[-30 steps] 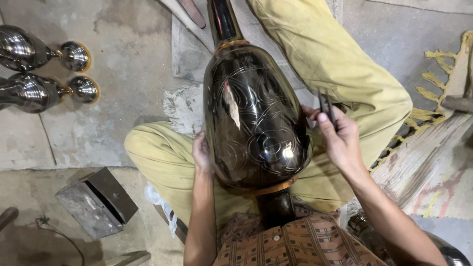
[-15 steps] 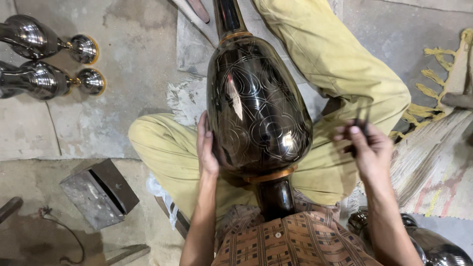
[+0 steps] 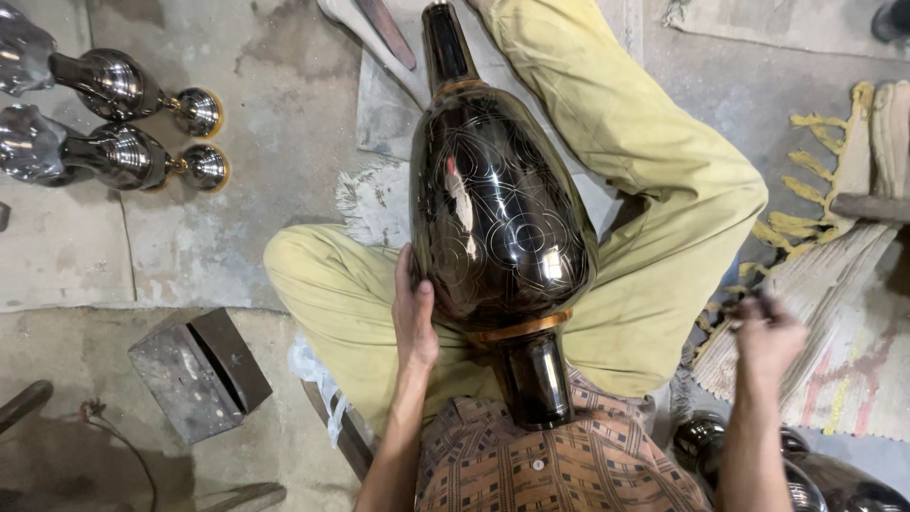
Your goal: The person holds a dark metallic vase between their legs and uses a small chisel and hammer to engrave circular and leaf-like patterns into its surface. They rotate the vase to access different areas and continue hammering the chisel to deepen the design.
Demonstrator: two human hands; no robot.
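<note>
A large dark engraved metal vase [image 3: 498,228] lies across my lap, neck pointing away from me, its foot against my chest. My left hand [image 3: 414,318] rests flat against the vase's left side, steadying it. My right hand [image 3: 766,332] is off to the right over the edge of a woven mat, blurred, fingers closed around a thin dark tool [image 3: 744,308]. My legs in yellow-green trousers [image 3: 654,190] lie on either side of the vase.
Two shiny dark metal vases [image 3: 114,156] lie on the concrete floor at upper left. A grey metal block [image 3: 199,374] sits at lower left. A striped woven mat [image 3: 834,313] lies to the right. Another dark shiny vessel [image 3: 815,479] sits at lower right.
My right hand with the tool has moved from the vase's right side out to the right over the mat. My left hand has stayed on the vase's left side.
</note>
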